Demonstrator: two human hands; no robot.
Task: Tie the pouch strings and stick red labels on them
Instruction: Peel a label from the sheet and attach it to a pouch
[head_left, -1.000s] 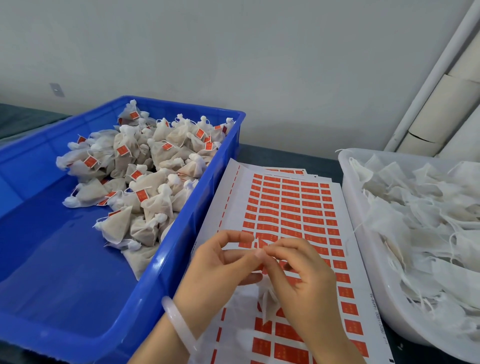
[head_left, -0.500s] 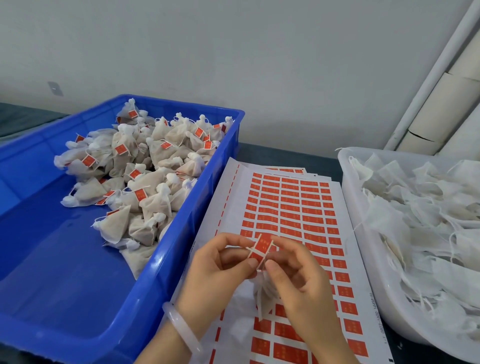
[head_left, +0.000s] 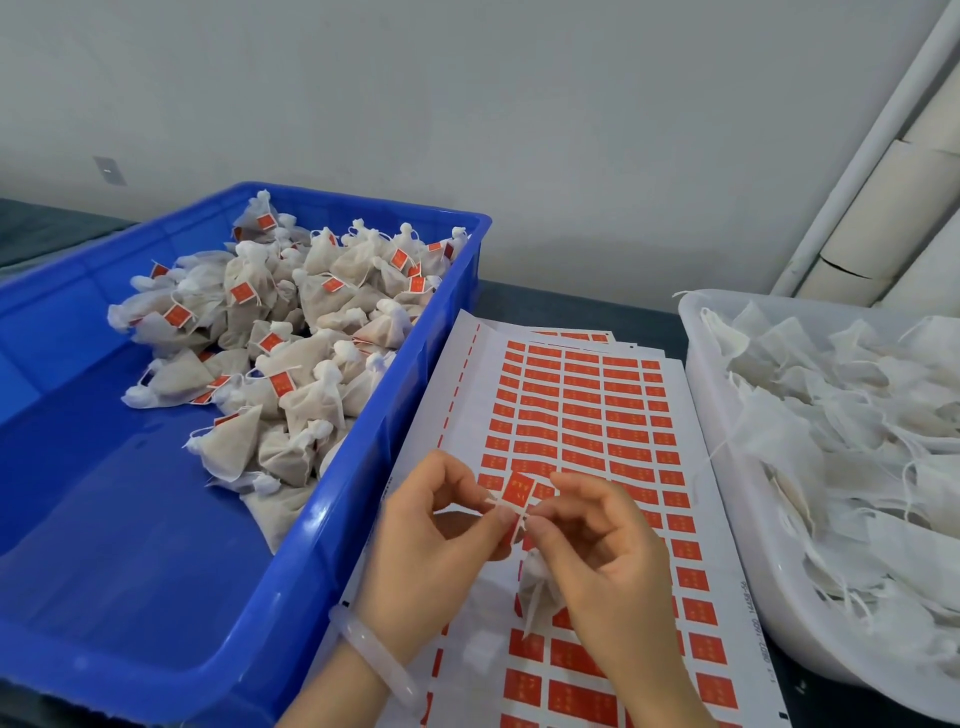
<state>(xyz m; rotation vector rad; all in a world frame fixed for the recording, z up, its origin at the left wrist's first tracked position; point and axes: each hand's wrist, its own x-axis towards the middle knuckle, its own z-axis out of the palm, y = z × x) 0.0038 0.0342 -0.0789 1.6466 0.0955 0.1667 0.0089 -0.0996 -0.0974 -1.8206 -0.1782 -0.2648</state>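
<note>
Left hand (head_left: 436, 538) pinches a red label (head_left: 519, 488) by its lower edge between thumb and forefinger; right hand (head_left: 610, 564) pinches the same label just beside it; the mesh pouch (head_left: 537, 590) hangs beneath both hands, over the label sheet (head_left: 571, 395), between the blue crate (head_left: 332, 519) and the white basin (head_left: 706, 395).
</note>
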